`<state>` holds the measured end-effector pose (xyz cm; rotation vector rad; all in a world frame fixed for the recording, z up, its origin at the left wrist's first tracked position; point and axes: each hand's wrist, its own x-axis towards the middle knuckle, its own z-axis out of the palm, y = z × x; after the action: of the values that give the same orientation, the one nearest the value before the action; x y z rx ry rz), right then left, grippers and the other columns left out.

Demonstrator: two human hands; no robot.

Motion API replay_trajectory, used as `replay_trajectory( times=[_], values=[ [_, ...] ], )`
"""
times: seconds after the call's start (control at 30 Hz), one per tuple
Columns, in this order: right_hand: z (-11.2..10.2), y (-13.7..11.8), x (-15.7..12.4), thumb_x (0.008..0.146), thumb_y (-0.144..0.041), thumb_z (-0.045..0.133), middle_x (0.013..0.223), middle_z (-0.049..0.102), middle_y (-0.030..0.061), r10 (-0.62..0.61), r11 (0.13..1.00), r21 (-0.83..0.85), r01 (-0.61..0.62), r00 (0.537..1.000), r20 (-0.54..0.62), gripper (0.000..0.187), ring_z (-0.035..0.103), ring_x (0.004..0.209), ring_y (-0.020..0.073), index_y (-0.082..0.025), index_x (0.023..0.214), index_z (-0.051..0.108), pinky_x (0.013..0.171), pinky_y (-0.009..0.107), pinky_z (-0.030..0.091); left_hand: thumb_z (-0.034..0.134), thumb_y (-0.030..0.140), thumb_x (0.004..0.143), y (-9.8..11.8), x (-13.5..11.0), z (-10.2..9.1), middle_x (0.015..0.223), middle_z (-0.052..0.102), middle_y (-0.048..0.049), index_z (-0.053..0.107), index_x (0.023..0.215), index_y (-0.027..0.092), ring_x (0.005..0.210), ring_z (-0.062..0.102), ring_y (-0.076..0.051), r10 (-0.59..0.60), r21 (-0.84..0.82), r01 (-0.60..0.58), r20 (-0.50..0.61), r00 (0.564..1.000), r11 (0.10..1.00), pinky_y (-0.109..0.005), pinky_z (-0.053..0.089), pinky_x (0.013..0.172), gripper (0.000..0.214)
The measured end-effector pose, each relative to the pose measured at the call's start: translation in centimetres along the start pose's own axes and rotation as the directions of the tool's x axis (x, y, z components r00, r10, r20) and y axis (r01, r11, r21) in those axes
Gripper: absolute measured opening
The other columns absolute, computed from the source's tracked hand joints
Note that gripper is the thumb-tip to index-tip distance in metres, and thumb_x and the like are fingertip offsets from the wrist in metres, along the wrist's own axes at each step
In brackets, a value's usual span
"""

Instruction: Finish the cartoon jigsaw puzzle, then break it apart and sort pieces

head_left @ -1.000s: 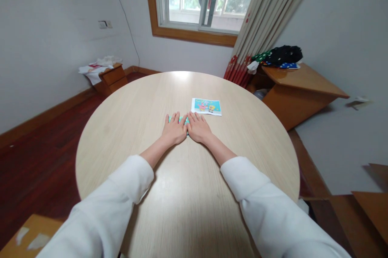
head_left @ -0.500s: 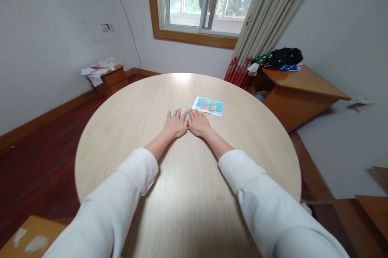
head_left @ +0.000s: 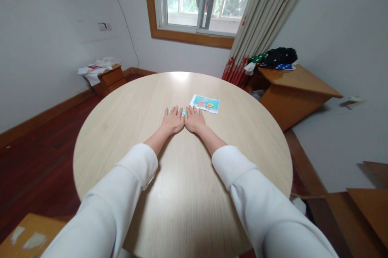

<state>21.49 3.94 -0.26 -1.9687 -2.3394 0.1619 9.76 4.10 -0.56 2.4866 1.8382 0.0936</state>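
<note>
Both palms lie face down on a small green patterned piece [head_left: 184, 113], probably paper or thin cloth, which is mostly hidden beneath them. My left hand [head_left: 173, 120] has its fingers stretched and a little apart. Right beside it, my right hand [head_left: 194, 120] lies flat with fingers extended, the two thumbs close together. Just beyond my right hand rests a picture sheet [head_left: 207, 103] with cartoon figures on a blue ground and a white border. Neither hand is closed around anything.
The round pale wooden table [head_left: 182, 193] fills the middle. A tilted brown cabinet [head_left: 298, 92] with a heap of clothes [head_left: 277, 58] stands at the right, by a curtain [head_left: 254, 19]. A small drawer unit [head_left: 111, 77] stands at the back left, and a brown box [head_left: 33, 233] at the lower left.
The view has shifted slightly. Both hands stay flat on the green piece; my right hand's fingers point a bit more straight ahead, and a green edge shows beside them.
</note>
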Motion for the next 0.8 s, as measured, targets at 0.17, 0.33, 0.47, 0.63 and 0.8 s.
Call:
replay_trajectory(
  times=[0.17,0.33,0.47,0.63,0.8],
  values=[
    [0.1,0.1,-0.1,0.092,-0.032,0.018,0.154,0.015,0.0056,-0.001,1.0,0.029,0.001,1.0,0.002,0.058,0.01,0.141,0.0234,-0.012,0.146,0.017,0.114,0.045,0.007,0.013,0.036,0.091,0.0,0.0,0.0,0.152,0.022,-0.0117,0.025,0.144,0.014,0.14,0.019,-0.023,-0.005,-0.001,0.005,-0.001,1.0,1.0,-0.048,0.009,0.113,0.059],
    [0.3,0.3,0.0,0.092,-0.032,0.019,0.153,0.016,0.0061,-0.011,0.999,0.032,0.011,1.0,-0.01,0.057,0.011,0.141,0.0238,-0.012,0.146,0.018,0.114,0.045,0.008,0.012,0.038,0.091,0.0,0.0,0.2,0.152,0.022,-0.0115,0.025,0.144,0.015,0.139,0.019,-0.024,0.0,-0.021,0.0,-0.013,1.0,1.0,-0.05,0.01,0.112,0.059],
    [0.2,0.2,-0.4,0.092,-0.032,0.018,0.154,0.016,0.0061,-0.006,0.999,0.036,0.006,1.0,-0.002,0.057,0.011,0.141,0.0232,-0.012,0.146,0.018,0.114,0.044,0.007,0.013,0.038,0.091,0.1,-0.3,0.2,0.152,0.021,-0.0105,0.025,0.144,0.016,0.14,0.018,-0.023,-0.005,-0.028,0.004,-0.01,1.0,1.0,-0.049,0.01,0.112,0.059],
    [0.1,0.1,-0.9,0.093,-0.032,0.017,0.154,0.015,0.0062,-0.007,1.0,0.028,0.007,1.0,0.002,0.057,0.011,0.141,0.023,-0.012,0.146,0.018,0.114,0.044,0.008,0.013,0.037,0.091,0.3,-0.7,0.1,0.152,0.021,-0.0123,0.025,0.144,0.015,0.139,0.019,-0.024,-0.004,-0.02,0.003,-0.011,1.0,1.0,-0.051,0.01,0.111,0.058],
    [0.1,0.1,-1.2,0.093,-0.032,0.018,0.154,0.014,0.0058,-0.007,0.999,0.037,0.007,1.0,0.013,0.057,0.011,0.141,0.0234,-0.011,0.146,0.017,0.114,0.044,0.007,0.012,0.037,0.091,0.6,-1.1,0.0,0.152,0.02,-0.0122,0.025,0.144,0.014,0.139,0.019,-0.024,-0.008,-0.014,0.008,-0.003,1.0,1.0,-0.051,0.011,0.111,0.059]
  ],
)
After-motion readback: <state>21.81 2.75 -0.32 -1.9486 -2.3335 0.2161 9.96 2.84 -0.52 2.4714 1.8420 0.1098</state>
